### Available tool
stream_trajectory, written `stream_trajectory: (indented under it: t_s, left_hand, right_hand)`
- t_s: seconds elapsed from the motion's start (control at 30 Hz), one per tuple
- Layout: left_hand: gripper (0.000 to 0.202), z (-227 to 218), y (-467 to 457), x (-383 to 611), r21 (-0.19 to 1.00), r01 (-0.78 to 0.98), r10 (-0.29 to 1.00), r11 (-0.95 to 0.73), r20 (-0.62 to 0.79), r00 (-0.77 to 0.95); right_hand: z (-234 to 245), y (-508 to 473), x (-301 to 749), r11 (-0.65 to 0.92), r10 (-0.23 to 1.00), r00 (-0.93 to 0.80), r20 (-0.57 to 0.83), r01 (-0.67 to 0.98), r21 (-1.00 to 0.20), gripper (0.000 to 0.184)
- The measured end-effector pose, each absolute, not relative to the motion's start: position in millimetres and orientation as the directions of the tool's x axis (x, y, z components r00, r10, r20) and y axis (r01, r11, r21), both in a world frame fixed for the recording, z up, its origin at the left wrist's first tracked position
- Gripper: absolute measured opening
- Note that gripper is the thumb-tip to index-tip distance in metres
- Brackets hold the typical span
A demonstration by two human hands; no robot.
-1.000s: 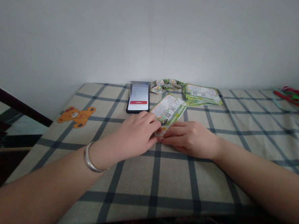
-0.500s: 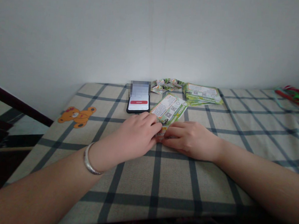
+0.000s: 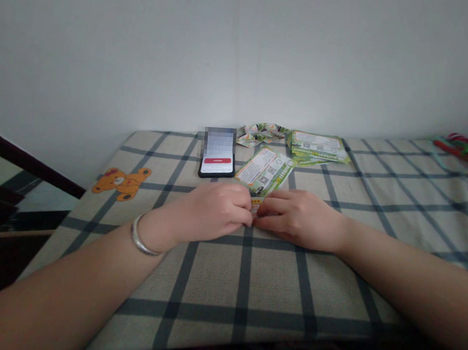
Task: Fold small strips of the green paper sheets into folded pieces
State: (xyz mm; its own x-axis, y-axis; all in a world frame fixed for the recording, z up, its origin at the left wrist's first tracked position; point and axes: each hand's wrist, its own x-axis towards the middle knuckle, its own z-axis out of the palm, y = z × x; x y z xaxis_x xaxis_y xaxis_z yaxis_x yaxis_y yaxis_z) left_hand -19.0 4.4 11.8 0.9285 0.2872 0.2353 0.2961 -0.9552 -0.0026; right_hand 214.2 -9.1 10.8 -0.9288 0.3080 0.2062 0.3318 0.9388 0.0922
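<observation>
A green and white printed paper leaflet [image 3: 265, 171] lies on the checked tablecloth [image 3: 251, 281], its near end under my fingers. My left hand [image 3: 211, 211], with a silver bangle at the wrist, has its fingers curled and pinches the leaflet's near corner. My right hand [image 3: 298, 217] rests flat beside it, fingertips pressed together on the same near edge. The two hands touch at the fingertips, hiding that end of the leaflet.
A black phone [image 3: 217, 155] with a lit screen lies behind my left hand. A stack of similar leaflets [image 3: 317, 146] and some folded paper pieces [image 3: 260, 133] sit by the wall. Red and green items [image 3: 465, 152] lie far right. An orange bear print [image 3: 120, 181] marks the cloth.
My left hand has pulled slightly back toward me and curled its fingers more tightly on the leaflet's near end. The right hand has hardly moved.
</observation>
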Motion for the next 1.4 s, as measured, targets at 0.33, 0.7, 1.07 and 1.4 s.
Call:
stream_trajectory:
  t_s: [0.33,0.7,1.07,1.4]
  left_hand:
    - [0.018,22,-1,-22,0.099,0.336,0.349,-0.937,0.169,0.922]
    - [0.019,26,-2,-24,0.137,0.362,0.378,-0.922,0.123,0.917]
    - [0.017,28,-5,-20,0.11,0.405,0.416,-0.908,0.113,0.902]
    - [0.018,27,-10,-16,0.059,0.453,0.457,-0.89,0.133,0.88]
  right_hand:
    - [7,0,223,0.932,0.354,-0.898,0.26,0.317,-0.174,0.027]
    - [6,7,228,0.891,0.379,-0.882,0.28,0.266,-0.368,0.022]
    - [6,6,226,0.923,0.354,-0.893,0.278,0.286,-0.257,0.023]
    - [10,-2,220,0.94,0.334,-0.914,0.23,0.342,-0.004,0.025]
